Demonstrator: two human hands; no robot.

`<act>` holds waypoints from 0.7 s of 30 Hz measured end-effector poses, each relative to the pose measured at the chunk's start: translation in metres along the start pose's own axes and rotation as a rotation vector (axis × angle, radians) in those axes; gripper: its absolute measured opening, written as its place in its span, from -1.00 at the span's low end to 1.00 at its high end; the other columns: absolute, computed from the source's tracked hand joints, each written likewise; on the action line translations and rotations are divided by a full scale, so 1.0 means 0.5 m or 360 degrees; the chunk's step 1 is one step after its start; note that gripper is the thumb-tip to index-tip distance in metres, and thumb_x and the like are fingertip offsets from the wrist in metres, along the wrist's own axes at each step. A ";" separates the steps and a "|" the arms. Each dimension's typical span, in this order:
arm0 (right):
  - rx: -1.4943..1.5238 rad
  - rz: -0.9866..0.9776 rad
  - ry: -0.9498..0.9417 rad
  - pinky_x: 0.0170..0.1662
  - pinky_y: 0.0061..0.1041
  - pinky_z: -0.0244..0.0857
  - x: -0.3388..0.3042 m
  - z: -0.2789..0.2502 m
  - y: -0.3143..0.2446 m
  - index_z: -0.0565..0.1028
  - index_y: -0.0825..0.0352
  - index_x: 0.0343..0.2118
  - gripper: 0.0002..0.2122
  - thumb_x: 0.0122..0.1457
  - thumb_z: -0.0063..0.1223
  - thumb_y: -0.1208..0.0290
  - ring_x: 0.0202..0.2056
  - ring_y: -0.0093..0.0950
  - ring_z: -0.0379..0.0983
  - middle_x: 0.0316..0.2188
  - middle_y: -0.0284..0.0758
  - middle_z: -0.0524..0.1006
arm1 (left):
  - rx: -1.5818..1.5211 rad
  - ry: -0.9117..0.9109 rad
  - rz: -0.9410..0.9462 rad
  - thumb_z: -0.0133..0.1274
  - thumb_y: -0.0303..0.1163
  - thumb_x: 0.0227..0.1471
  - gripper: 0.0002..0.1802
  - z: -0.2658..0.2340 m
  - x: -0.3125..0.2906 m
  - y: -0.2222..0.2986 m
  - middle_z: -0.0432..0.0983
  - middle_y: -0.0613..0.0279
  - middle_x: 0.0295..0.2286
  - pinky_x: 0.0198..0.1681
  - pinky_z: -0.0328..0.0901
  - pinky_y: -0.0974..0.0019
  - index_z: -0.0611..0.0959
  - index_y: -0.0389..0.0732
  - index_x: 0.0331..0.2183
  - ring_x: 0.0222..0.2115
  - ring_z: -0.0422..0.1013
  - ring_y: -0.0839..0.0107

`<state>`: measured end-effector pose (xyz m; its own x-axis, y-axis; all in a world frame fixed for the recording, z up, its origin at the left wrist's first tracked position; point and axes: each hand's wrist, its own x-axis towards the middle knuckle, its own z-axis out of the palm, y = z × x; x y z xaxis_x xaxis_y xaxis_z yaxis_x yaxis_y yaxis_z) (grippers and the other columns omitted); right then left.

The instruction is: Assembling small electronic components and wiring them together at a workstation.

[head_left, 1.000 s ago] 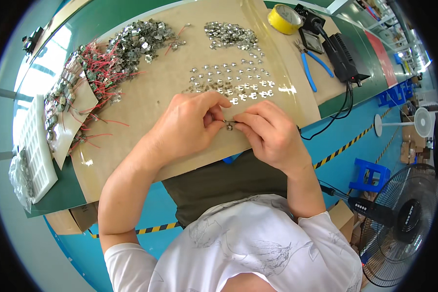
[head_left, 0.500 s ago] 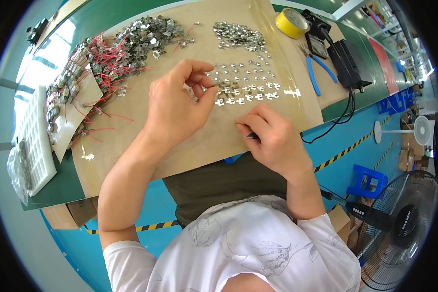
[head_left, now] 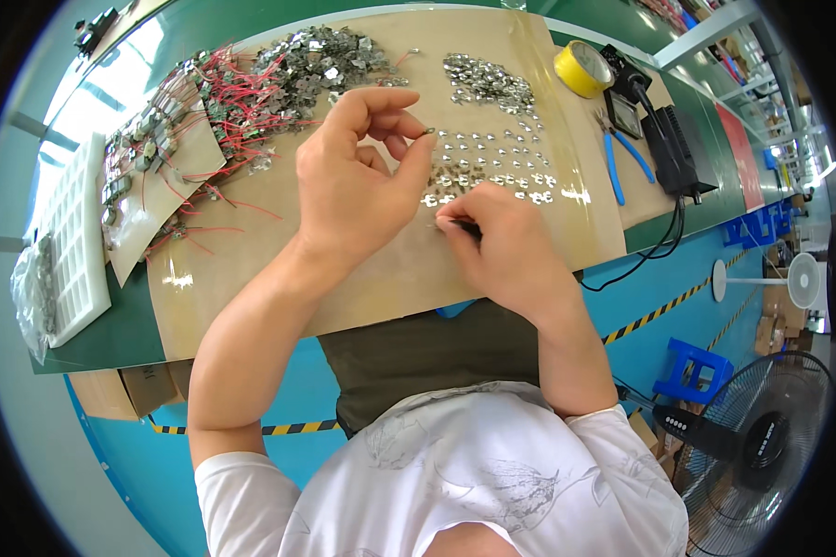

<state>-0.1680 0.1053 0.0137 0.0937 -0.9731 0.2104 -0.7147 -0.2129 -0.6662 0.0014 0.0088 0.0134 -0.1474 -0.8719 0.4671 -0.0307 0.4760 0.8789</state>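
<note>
"What's nearest?"
"The right hand [head_left: 506, 234], pinched around a slim dark tool [head_left: 467, 226], just short of the flat bright clips [head_left: 536, 197]."
"And the left hand [head_left: 358, 181]?"
"Farther off, thumb and finger closed on a tiny piece [head_left: 428, 132], long axis too small to tell; rows of silver parts [head_left: 486, 148] lie just right of that grip."
"Changed?"
"A second ago the hands met; now they're apart."

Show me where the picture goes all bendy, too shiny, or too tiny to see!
Head view: the wide lens curves the far edge of the green flat-topped table and blackens the picture's corners; head view: white glare spots shine on the brown flat sheet; head view: the tiny dark piece at the left hand's fingertips is too small to make out.
</note>
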 end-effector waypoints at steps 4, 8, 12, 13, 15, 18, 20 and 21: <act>-0.0075 -0.0044 0.0115 -0.28 -0.34 0.49 -0.003 -0.017 0.005 0.66 0.38 -0.24 -0.91 0.23 0.33 0.56 -0.37 -0.23 0.62 -0.38 -0.18 0.59 | 0.0085 -0.0067 -0.0002 0.34 -0.66 0.10 -0.59 -0.004 -0.002 0.010 0.68 0.25 -0.29 -0.51 0.32 0.63 0.66 -0.36 0.01 -0.29 0.53 0.71; 0.0039 -0.0134 0.0110 -0.30 -0.36 0.49 -0.010 -0.005 0.006 0.66 0.36 -0.24 -0.89 0.20 0.38 0.56 -0.37 -0.25 0.61 -0.38 -0.22 0.57 | 0.0091 -0.0070 0.0001 0.34 -0.66 0.09 -0.58 -0.002 -0.004 0.011 0.68 0.25 -0.29 -0.51 0.32 0.62 0.66 -0.36 0.01 -0.30 0.54 0.71; -0.0193 -0.0210 0.0088 -0.32 -0.37 0.50 -0.005 0.006 0.017 0.64 0.37 -0.24 -0.86 0.17 0.41 0.56 -0.37 -0.29 0.62 -0.38 -0.24 0.56 | 0.0085 -0.0060 0.0030 0.35 -0.66 0.09 -0.58 0.000 -0.002 0.007 0.69 0.26 -0.30 -0.51 0.31 0.62 0.66 -0.35 0.01 -0.30 0.53 0.72; -0.0151 -0.0236 0.0090 -0.32 -0.37 0.50 -0.002 0.006 0.021 0.64 0.37 -0.24 -0.85 0.16 0.41 0.57 -0.38 -0.32 0.61 -0.38 -0.24 0.56 | 0.0083 -0.0064 0.0037 0.35 -0.66 0.09 -0.58 0.000 -0.002 0.005 0.69 0.26 -0.30 -0.51 0.31 0.62 0.66 -0.35 0.01 -0.30 0.53 0.72; -0.0113 -0.0261 0.0099 -0.33 -0.38 0.49 -0.002 0.000 0.021 0.64 0.38 -0.24 -0.84 0.15 0.41 0.58 -0.38 -0.34 0.61 -0.38 -0.24 0.56 | 0.0031 -0.0040 -0.0012 0.33 -0.64 0.01 -0.57 0.001 -0.002 0.005 0.71 0.31 -0.34 -0.55 0.30 0.56 0.68 -0.28 -0.03 -0.41 0.54 0.70; 0.0157 -0.0281 0.0151 -0.35 -0.42 0.45 -0.009 -0.034 0.015 0.66 0.39 -0.23 -0.83 0.12 0.41 0.60 -0.40 -0.39 0.58 -0.41 -0.26 0.55 | 0.0041 -0.0149 -0.0094 0.33 -0.64 0.01 -0.53 0.001 -0.006 0.008 0.71 0.32 -0.37 -0.49 0.36 0.51 0.66 -0.26 0.01 -0.44 0.53 0.66; 0.0112 -0.0216 -0.0015 -0.35 -0.46 0.42 -0.019 -0.077 0.009 0.69 0.39 -0.19 -0.78 0.06 0.41 0.62 -0.41 -0.39 0.55 -0.41 -0.27 0.56 | 0.0107 -0.0320 -0.0090 0.32 -0.62 0.00 -0.49 -0.001 -0.009 0.013 0.72 0.31 -0.38 -0.45 0.40 0.45 0.65 -0.25 0.03 -0.46 0.54 0.60; 0.0106 -0.0211 -0.0015 -0.35 -0.46 0.42 -0.026 -0.085 0.023 0.69 0.39 -0.19 -0.78 0.06 0.41 0.62 -0.41 -0.39 0.55 -0.41 -0.27 0.56 | 0.0180 -0.0487 -0.0087 0.32 -0.61 -0.01 -0.46 -0.002 -0.012 0.015 0.72 0.29 -0.40 -0.41 0.44 0.40 0.63 -0.24 0.06 -0.48 0.56 0.54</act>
<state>-0.2069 0.1193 0.0340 0.1911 -0.9367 0.2934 -0.6481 -0.3449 -0.6790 0.0032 0.0173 0.0173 -0.4322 -0.8295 0.3537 -0.1535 0.4542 0.8776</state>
